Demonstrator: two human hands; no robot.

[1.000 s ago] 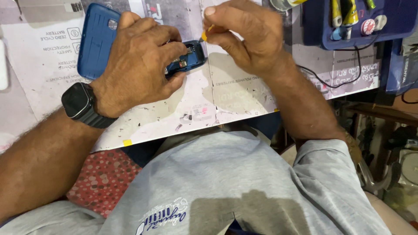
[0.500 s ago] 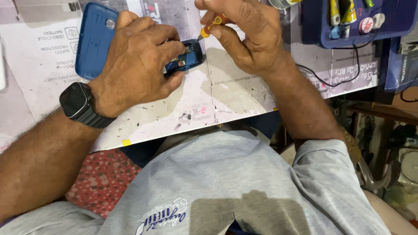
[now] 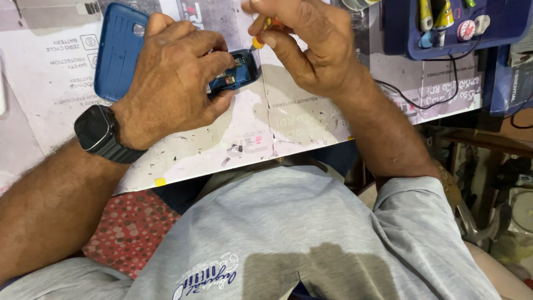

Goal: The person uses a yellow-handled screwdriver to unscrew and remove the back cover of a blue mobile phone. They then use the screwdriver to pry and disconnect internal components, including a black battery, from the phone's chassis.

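My left hand (image 3: 172,75), with a black watch (image 3: 100,136) on the wrist, presses down on a small opened blue phone (image 3: 236,71) lying on the worn white work surface (image 3: 233,144). Its inner parts show between my fingers. My right hand (image 3: 311,47) grips a small screwdriver with a yellow and orange handle (image 3: 262,34), the tip pointing down at the phone's upper right corner. A blue phone back cover (image 3: 119,50) lies just left of my left hand, partly under it.
A dark blue tray (image 3: 499,28) with tubes and small tools sits at the upper right. A black cable (image 3: 438,91) runs below it. The work surface's front edge runs above my lap. Red dotted fabric (image 3: 130,228) lies below left. Metal tools sit at the lower right.
My right hand has shifted slightly up and left with the screwdriver, keeping its tip at the phone. My left hand stays on the phone.
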